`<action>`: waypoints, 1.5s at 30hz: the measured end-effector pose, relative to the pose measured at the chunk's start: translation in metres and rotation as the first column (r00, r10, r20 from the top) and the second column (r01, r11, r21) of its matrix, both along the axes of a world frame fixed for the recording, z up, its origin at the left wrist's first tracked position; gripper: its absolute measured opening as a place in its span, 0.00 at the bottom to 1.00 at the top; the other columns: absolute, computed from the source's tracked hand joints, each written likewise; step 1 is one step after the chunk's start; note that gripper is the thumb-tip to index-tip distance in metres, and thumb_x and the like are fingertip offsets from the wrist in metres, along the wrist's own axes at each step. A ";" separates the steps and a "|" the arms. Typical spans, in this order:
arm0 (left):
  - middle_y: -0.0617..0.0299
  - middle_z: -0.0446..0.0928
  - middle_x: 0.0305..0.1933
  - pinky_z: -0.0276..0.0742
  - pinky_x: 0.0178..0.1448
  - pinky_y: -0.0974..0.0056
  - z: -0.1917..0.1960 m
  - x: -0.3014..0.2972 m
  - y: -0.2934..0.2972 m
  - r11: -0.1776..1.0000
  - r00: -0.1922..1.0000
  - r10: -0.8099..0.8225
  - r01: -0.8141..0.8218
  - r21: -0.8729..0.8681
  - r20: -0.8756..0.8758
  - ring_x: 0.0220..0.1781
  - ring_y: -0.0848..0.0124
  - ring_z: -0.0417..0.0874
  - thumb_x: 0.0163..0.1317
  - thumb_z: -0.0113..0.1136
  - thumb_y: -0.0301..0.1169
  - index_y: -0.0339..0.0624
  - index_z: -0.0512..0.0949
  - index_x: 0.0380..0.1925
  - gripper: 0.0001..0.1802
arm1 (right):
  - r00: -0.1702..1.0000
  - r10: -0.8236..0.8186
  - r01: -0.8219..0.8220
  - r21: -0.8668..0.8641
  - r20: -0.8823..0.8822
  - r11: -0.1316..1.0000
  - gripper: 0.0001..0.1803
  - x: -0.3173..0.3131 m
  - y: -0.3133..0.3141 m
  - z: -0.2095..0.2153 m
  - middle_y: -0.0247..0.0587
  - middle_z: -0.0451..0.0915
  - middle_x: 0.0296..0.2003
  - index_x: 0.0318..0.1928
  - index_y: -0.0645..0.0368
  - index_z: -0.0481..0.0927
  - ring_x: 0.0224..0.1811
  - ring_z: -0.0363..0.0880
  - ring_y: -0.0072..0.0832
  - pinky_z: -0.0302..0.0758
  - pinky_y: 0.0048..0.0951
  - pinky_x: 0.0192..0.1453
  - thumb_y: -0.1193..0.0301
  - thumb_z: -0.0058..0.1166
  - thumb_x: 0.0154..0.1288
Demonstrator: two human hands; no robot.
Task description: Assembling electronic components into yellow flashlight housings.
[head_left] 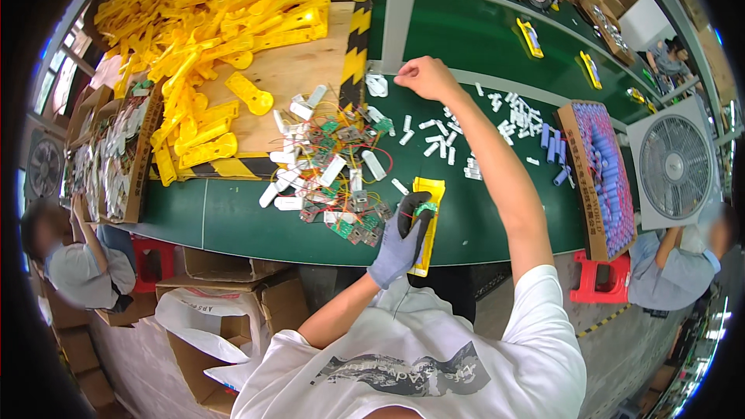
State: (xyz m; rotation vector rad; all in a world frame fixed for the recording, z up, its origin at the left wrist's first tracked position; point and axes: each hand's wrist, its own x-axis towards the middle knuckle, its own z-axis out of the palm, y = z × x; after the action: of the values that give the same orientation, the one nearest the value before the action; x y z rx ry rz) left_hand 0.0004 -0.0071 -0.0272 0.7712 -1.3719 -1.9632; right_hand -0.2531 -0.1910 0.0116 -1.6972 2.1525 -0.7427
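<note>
My left hand (400, 240), in a grey and black glove, presses a small green circuit board (425, 208) onto a long yellow plastic housing (429, 217) lying on the green bench. My bare right hand (423, 76) is stretched far forward with its fingers closed, next to a small white part (376, 85) at the bench's back edge. Whether it holds anything is hidden. Scattered white clips (438, 140) lie just beneath that arm.
A tangle of green boards, wires and white parts (330, 171) lies left of my left hand. Yellow housings (209, 31) pile on a wooden board. A box of blue cylindrical cells (605, 178) stands right, beside a fan (675, 167). Seated people work at both sides.
</note>
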 end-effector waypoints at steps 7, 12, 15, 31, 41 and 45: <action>0.60 0.75 0.41 0.71 0.49 0.68 -0.003 0.001 0.000 1.000 0.999 0.028 -0.028 -0.012 -0.026 0.42 0.77 0.72 0.71 0.49 0.29 0.39 0.72 0.50 0.11 | 0.999 0.003 0.004 0.187 -0.038 0.982 0.17 0.046 -0.030 -0.003 0.45 0.85 0.32 0.36 0.59 0.85 0.38 0.85 0.39 0.78 0.37 0.44 0.58 0.67 0.53; 0.66 0.73 0.40 0.72 0.41 0.72 -0.005 0.001 -0.002 0.993 0.999 0.027 -0.031 -0.113 -0.043 0.37 0.82 0.71 0.73 0.50 0.33 0.43 0.71 0.51 0.11 | 0.998 -0.052 0.057 0.213 -0.031 0.975 0.19 0.062 -0.016 -0.003 0.44 0.86 0.36 0.42 0.59 0.84 0.42 0.84 0.37 0.78 0.35 0.48 0.60 0.67 0.53; 0.66 0.73 0.40 0.72 0.43 0.71 0.004 0.003 -0.002 1.000 1.000 -0.012 0.011 -0.024 -0.018 0.38 0.82 0.71 0.73 0.51 0.33 0.43 0.71 0.51 0.11 | 0.996 -0.013 0.025 0.131 -0.087 0.991 0.20 0.062 -0.008 -0.008 0.44 0.86 0.36 0.43 0.60 0.83 0.42 0.84 0.37 0.78 0.34 0.48 0.61 0.66 0.53; 0.64 0.76 0.39 0.72 0.44 0.71 0.003 -0.003 0.002 0.989 0.992 0.121 -0.124 -0.083 -0.038 0.39 0.81 0.73 0.69 0.51 0.25 0.38 0.73 0.48 0.09 | 0.832 0.016 0.204 -0.334 0.554 0.920 0.08 0.052 0.172 0.019 0.34 0.78 0.26 0.47 0.61 0.76 0.28 0.74 0.15 0.72 0.19 0.35 0.76 0.51 0.69; 0.58 0.79 0.45 0.72 0.52 0.69 -0.001 -0.006 0.003 0.985 0.990 0.144 -0.143 -0.101 0.000 0.46 0.76 0.77 0.67 0.54 0.23 0.35 0.74 0.51 0.13 | 0.419 0.010 0.047 -0.032 0.908 0.998 0.10 0.104 0.277 -0.006 0.37 0.82 0.33 0.43 0.69 0.81 0.32 0.78 0.16 0.77 0.19 0.39 0.75 0.60 0.65; 0.57 0.79 0.44 0.73 0.52 0.67 0.004 -0.008 0.005 0.968 0.986 0.158 -0.144 -0.204 0.055 0.45 0.74 0.78 0.65 0.54 0.23 0.36 0.75 0.49 0.13 | 0.413 -0.004 0.066 -0.026 0.911 0.998 0.09 0.098 0.273 -0.010 0.33 0.82 0.32 0.40 0.67 0.81 0.31 0.78 0.14 0.76 0.16 0.37 0.75 0.63 0.63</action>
State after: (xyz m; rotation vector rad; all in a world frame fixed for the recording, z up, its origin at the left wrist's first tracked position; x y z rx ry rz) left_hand -0.0074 -0.0023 -0.0236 0.8309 -1.4796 -1.6664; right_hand -0.1552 0.0817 0.0019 -0.8311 1.3310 -1.3526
